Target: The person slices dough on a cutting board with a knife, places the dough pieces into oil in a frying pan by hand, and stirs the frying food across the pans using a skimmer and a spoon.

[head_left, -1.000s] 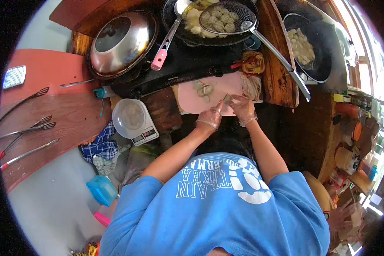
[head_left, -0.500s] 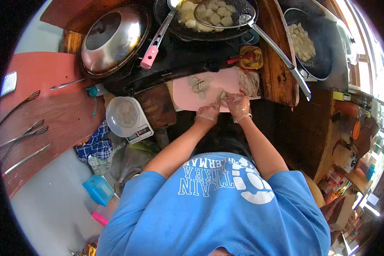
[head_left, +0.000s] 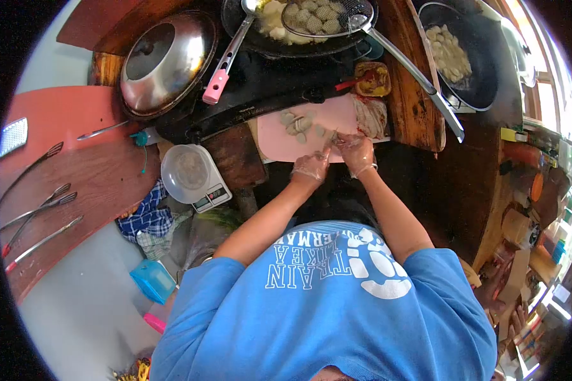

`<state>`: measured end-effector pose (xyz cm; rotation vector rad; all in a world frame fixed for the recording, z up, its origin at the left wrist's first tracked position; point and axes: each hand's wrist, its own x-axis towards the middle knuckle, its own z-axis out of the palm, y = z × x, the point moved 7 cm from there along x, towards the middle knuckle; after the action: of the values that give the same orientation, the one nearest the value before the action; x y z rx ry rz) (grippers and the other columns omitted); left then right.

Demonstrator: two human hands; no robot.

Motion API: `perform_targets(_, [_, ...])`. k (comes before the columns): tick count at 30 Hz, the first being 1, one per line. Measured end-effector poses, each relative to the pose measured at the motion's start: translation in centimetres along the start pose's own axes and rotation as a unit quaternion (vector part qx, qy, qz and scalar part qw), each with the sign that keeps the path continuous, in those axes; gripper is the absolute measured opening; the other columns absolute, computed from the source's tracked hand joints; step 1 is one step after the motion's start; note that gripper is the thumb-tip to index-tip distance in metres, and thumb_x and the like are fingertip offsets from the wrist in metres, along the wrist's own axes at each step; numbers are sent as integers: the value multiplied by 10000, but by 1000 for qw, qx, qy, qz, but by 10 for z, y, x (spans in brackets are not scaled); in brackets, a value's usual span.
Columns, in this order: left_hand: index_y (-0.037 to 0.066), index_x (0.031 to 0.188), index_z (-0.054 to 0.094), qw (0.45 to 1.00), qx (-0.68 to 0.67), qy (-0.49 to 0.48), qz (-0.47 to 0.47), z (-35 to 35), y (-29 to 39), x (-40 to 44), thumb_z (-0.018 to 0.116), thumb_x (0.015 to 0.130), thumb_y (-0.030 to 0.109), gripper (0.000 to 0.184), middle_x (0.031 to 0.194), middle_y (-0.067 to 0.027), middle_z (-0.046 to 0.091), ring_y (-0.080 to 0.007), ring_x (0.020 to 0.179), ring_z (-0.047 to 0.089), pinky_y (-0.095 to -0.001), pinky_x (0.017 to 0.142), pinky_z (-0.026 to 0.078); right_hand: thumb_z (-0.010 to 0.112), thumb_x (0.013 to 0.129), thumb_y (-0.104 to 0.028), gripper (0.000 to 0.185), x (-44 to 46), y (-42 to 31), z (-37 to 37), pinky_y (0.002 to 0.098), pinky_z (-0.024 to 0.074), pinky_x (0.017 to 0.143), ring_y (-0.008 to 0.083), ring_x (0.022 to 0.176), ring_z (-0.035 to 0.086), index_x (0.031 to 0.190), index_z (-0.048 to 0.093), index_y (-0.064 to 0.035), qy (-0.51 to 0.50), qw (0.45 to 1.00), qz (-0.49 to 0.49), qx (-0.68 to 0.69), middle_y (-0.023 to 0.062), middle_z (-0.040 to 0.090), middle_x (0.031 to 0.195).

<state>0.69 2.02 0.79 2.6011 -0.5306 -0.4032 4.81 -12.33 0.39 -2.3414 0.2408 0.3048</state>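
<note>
Clear plastic gloves cover both hands at the near edge of the pink board (head_left: pixel 276 143). My left hand (head_left: pixel 312 166) has its fingers bent together, close to my right hand (head_left: pixel 356 152). My right hand is closed too, its fingertips low over the board. What either hand holds, if anything, is too small to make out. Several flat grey-green pieces (head_left: pixel 296 125) lie in a loose heap on the board, up and left of my hands. A crumpled plastic bag with reddish contents (head_left: pixel 370 118) rests at the board's right end.
Beyond the board, a wok (head_left: pixel 267 46) holds pale balls under a wire strainer (head_left: pixel 327 18). A domed lid (head_left: pixel 165 66) stands left. A scale with a clear bowl (head_left: pixel 187 170) sits left of the board. Another pan (head_left: pixel 476 76) is at right; tongs (head_left: pixel 44 244) lie far left.
The fingertips have come down lower and nearer the board, and a small piece seen between them is no longer clear. The view has shifted slightly.
</note>
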Motion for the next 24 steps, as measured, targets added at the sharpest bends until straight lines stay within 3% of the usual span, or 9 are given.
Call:
perform_targets(2, [85, 1388, 412, 998, 37, -35, -40, 5, -1, 3, 528, 885, 145, 519, 902, -200, 682, -365, 741, 681, -498, 630, 533, 748, 775, -221, 260, 2, 8, 5, 362, 546, 783, 302, 864, 706, 982, 756, -64, 2, 1000, 8, 1, 180, 720, 935])
perform_targets(6, [94, 1437, 372, 996, 53, -65, -14, 17, -7, 7, 529, 881, 142, 579, 914, -192, 687, -363, 741, 685, -497, 645, 542, 740, 777, -225, 237, 0, -9, -10, 365, 547, 780, 292, 864, 703, 954, 761, -69, -13, 998, 38, 45, 162, 725, 917])
perform_targets(8, [87, 1455, 353, 994, 60, -79, -41, 22, -10, 6, 534, 868, 130, 616, 921, -198, 685, -359, 736, 685, -499, 646, 543, 723, 784, -334, 334, 0, -3, -2, 409, 526, 828, 324, 887, 688, 1011, 748, -91, -42, 999, -23, 0, 163, 719, 945])
perform_targets(10, [82, 1463, 339, 994, 87, -48, -45, 16, -11, 1, 538, 859, 118, 636, 893, -210, 684, -366, 739, 681, -506, 653, 540, 717, 782, -312, 306, 9, 13, 12, 400, 527, 843, 324, 911, 687, 979, 749, -81, -22, 999, -14, -42, 161, 719, 951])
perform_targets(17, [66, 1321, 483, 998, -33, -15, -52, -13, -2, 0, 515, 880, 109, 445, 799, -214, 674, -408, 696, 657, -533, 633, 510, 708, 800, -278, 277, 9, 19, 13, 392, 528, 876, 307, 945, 686, 1016, 749, -110, -28, 997, -47, -44, 154, 714, 1009])
perform_targets(19, [67, 1283, 508, 998, -42, -11, -41, -17, 1, -3, 514, 886, 115, 400, 804, -213, 674, -412, 688, 653, -534, 627, 506, 717, 807, -292, 276, 1, 9, 0, 387, 528, 870, 307, 947, 684, 1010, 752, -108, -35, 997, 44, 55, 156, 711, 1017])
perform_targets(21, [48, 1257, 499, 996, -16, -78, -44, -9, 3, 1, 485, 899, 148, 372, 925, -186, 687, -374, 805, 674, -492, 704, 528, 720, 809, -291, 275, 3, 11, 2, 387, 529, 862, 311, 940, 685, 1008, 753, -104, -30, 998, 41, 44, 163, 710, 1008])
perform_targets(24, [61, 1282, 490, 996, 10, -76, -55, -7, 7, 2, 464, 919, 160, 378, 946, -184, 686, -371, 811, 674, -493, 702, 530, 724, 809, -282, 274, 3, 18, 7, 386, 530, 847, 323, 931, 684, 1008, 752, -96, -13, 999, 22, 44, 173, 709, 994])
